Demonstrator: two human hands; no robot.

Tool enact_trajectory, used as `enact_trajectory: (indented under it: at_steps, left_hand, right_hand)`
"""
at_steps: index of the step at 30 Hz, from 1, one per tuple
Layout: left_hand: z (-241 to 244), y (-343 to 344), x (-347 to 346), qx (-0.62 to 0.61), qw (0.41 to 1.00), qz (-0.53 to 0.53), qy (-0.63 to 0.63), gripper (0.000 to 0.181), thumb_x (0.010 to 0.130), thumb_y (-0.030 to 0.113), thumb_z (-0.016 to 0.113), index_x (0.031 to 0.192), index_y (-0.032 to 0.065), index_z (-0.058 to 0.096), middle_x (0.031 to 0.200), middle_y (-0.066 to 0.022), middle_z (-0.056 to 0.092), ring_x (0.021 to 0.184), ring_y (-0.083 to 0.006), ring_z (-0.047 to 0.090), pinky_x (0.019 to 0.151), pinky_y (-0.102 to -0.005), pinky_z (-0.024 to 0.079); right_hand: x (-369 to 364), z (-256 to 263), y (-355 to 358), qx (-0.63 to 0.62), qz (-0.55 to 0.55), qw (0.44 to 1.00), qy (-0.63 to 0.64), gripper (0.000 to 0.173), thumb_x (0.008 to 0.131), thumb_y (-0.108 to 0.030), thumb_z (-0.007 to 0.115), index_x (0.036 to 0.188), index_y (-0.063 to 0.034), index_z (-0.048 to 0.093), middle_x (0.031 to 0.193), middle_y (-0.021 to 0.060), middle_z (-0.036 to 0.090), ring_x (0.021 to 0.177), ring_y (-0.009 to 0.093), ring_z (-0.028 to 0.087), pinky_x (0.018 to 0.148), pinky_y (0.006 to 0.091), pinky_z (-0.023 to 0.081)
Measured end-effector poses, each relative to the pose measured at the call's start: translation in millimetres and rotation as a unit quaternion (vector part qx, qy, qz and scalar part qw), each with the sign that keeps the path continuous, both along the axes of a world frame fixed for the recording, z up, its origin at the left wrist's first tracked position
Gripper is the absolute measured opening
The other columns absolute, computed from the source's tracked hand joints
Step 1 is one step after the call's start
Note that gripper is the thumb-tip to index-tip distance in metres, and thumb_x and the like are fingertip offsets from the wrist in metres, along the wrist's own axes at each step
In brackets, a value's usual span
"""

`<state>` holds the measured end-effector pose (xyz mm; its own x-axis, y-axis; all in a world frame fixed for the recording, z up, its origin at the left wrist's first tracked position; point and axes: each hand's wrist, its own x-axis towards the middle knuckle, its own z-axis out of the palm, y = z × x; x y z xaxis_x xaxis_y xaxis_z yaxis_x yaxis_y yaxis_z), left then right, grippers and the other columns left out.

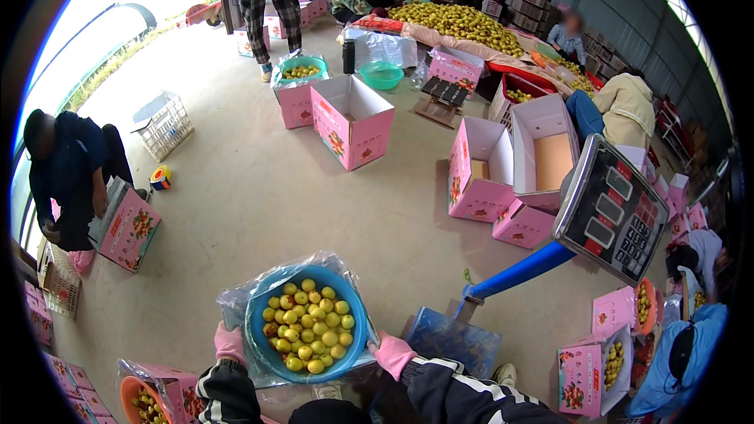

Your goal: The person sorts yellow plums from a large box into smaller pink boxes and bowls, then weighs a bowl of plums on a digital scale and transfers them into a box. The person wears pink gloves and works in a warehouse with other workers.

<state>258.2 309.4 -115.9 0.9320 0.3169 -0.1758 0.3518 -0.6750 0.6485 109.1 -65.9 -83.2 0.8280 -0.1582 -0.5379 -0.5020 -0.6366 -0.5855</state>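
Note:
A blue plastic basin (357,330) of yellow-green jujubes (309,327) sits in the top of a carton lined with clear plastic film (235,306). My left hand (230,343), in a pink glove, grips the carton's left side. On the opposite side, my right hand (393,355), also pink-gloved, holds the carton's edge near the basin rim. Most of the carton is hidden under the basin and film. Just right of my right hand lies the blue platform (456,341) of a scale, its display head (615,209) on a blue post (524,271).
Open pink cartons (353,123) stand ahead, with more (480,171) behind the scale. At left a person (70,171) handles a carton (129,229); a tape roll (160,178) lies nearby. Other people sit around a jujube heap (459,23). An orange basin (132,386) stands lower left.

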Motion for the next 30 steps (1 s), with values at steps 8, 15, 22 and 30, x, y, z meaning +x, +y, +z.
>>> enact_trajectory:
  at_steps: [8, 15, 22, 30]
  left_hand:
    - [7, -6, -2, 0.027, 0.999, 0.009, 0.018, 0.027, 0.079, 0.018, 0.066, 0.101, 0.0018, 0.062, 0.089, -0.0201, 0.068, 0.088, -0.0360, 0.066, 0.077, -0.0397, 0.051]
    - [21, -15, -3, 0.055, 0.998, 0.012, 0.035, 0.030, 0.078, 0.021, 0.064, 0.101, 0.0013, 0.063, 0.094, -0.0219, 0.067, 0.095, -0.0382, 0.064, 0.082, -0.0402, 0.050]
    - [18, -6, -5, 0.053, 0.997, -0.020, 0.047, 0.033, 0.076, 0.023, 0.067, 0.098, -0.0006, 0.064, 0.092, -0.0208, 0.068, 0.090, -0.0368, 0.065, 0.079, -0.0398, 0.050]
    - [92, 18, -2, -0.021, 0.947, -0.166, 0.274, 0.039, 0.072, 0.027, 0.067, 0.100, -0.0008, 0.068, 0.084, -0.0101, 0.069, 0.077, -0.0204, 0.066, 0.072, -0.0322, 0.052]
  right_hand:
    - [12, 42, -3, 0.011, -0.036, 0.989, -0.146, 0.058, 0.083, -0.030, 0.060, 0.132, -0.0026, 0.046, 0.119, 0.0235, 0.059, 0.113, 0.037, 0.056, 0.096, 0.0410, 0.044]
    - [50, 41, -9, -0.014, 0.017, 0.998, -0.062, 0.045, 0.081, -0.023, 0.059, 0.120, -0.0005, 0.050, 0.110, 0.0252, 0.062, 0.105, 0.041, 0.058, 0.090, 0.0447, 0.046]
    - [87, 11, -18, -0.092, 0.017, 0.995, 0.042, 0.042, 0.080, -0.033, 0.066, 0.106, 0.0003, 0.065, 0.109, 0.0272, 0.063, 0.104, 0.042, 0.059, 0.087, 0.0436, 0.050]
    - [76, 39, -42, -0.009, 0.076, 0.991, 0.108, 0.052, 0.075, -0.038, 0.070, 0.103, 0.0060, 0.065, 0.099, 0.0245, 0.067, 0.092, 0.036, 0.066, 0.079, 0.0398, 0.052]
